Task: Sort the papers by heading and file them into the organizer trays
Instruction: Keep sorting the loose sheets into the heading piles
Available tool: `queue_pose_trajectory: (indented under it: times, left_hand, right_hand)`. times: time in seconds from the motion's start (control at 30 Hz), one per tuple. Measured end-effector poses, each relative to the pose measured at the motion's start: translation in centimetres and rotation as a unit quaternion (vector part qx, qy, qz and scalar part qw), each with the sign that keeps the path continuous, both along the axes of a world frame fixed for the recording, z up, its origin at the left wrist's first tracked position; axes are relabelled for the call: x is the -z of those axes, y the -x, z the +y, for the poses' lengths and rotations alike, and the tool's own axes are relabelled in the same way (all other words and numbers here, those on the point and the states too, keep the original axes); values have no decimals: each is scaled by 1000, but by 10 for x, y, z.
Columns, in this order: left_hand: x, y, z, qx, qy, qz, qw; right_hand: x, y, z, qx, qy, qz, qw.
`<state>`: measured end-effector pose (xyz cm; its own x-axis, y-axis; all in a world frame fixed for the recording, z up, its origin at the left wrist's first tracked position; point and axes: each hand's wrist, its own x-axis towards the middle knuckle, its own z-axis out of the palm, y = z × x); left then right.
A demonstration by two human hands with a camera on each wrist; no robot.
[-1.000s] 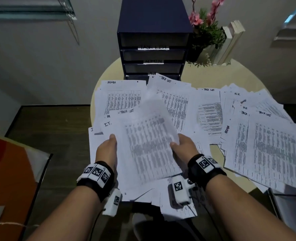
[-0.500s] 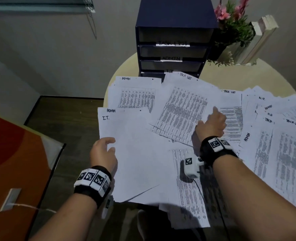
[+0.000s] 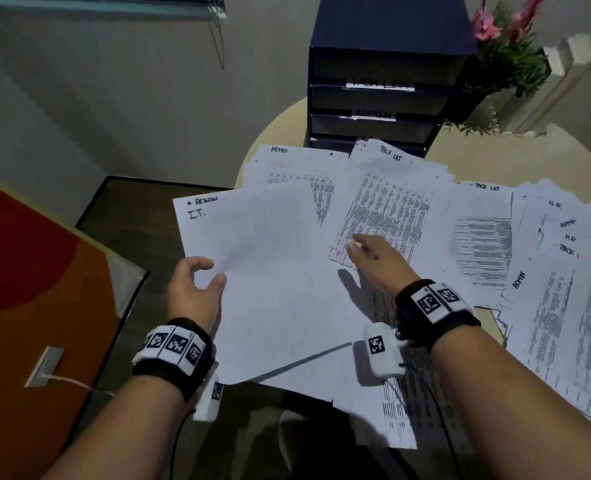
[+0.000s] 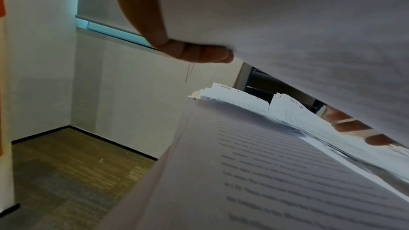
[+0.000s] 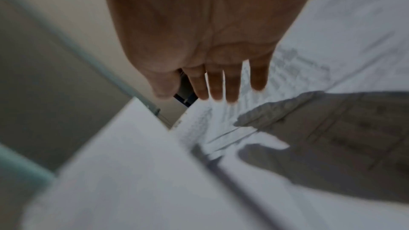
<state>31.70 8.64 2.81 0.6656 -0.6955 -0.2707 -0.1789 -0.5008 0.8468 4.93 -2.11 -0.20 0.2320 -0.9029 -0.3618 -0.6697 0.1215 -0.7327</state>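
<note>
My left hand (image 3: 211, 270) pinches the left edge of a white sheet headed "I.T." (image 3: 273, 271), thumb on top. In the left wrist view that I.T. sheet (image 4: 298, 24) is raised above the printed pile (image 4: 276, 172). My right hand (image 3: 360, 247) hovers with straight fingers (image 5: 215, 90) just over the Task List pile (image 3: 387, 206) and holds nothing; its shadow falls on the paper. An Admin pile (image 3: 290, 168) lies left of that. The dark blue organizer (image 3: 380, 64) stands behind, its trays labelled Task List and Admin.
A second Task List sheet (image 3: 484, 237) and a mixed heap of H.R., Admin and Task sheets (image 3: 564, 289) cover the right of the round beige table (image 3: 488, 157). A flower pot (image 3: 505, 53) and white books (image 3: 561, 81) stand behind. An orange panel (image 3: 27, 306) lies at left.
The printed sheet that both hands held now lies on the Task List pile. My right hand has let go and drawn back left. My left hand has taken the I.T. sheet's edge.
</note>
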Motion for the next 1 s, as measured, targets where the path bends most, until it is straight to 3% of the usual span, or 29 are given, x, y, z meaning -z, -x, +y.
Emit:
queue_pose_trajectory:
  times: [0.07,0.13,0.23,0.37,0.43,0.57,0.77,0.87,1.0]
  left_hand:
    - [2,3,4,2,-9,12,1000]
    - [5,9,7,3,-7,52,999]
    - [11,17,12,16,1,119,993]
    - [23,23,21,15,-59,181,982]
    - [31,26,27,51,-81,191,977]
    - [45,37,37,132,-101,115,979]
    - [54,43,37,155,-102,29,982]
    - [59,29,34,104,-80,-19,991]
    - [48,-3,30,-32,-52,-49,997]
  right_hand:
    - [-9,-13,17,54,-110,-160,979]
    - [-10,-20,33,100,-153,-210,961]
    - [-3,-22,54,192,-129,-259,938]
    - [16,-16,69,289,-72,-232,926]
    - [26,-8,74,308,-61,-206,927]
    - [29,13,86,266,-27,-35,963]
    - [34,31,98,264,10,52,963]
    - [34,39,100,256,18,73,964]
    - [28,34,107,174,-39,78,981]
